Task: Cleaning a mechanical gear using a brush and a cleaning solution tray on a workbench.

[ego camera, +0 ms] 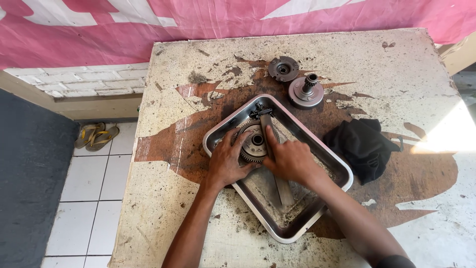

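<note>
Both hands in tray (317,208): left (229,161) grips gear (253,141), right (291,160) presses flat tool (282,191).

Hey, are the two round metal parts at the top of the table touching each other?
Apart. The head view shows a strip of bare table between the dark disc and the hub.

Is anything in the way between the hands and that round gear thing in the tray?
No. The left hand grips the toothed gear directly, and the right hand presses a flat metal tool across it inside the tray.
</note>
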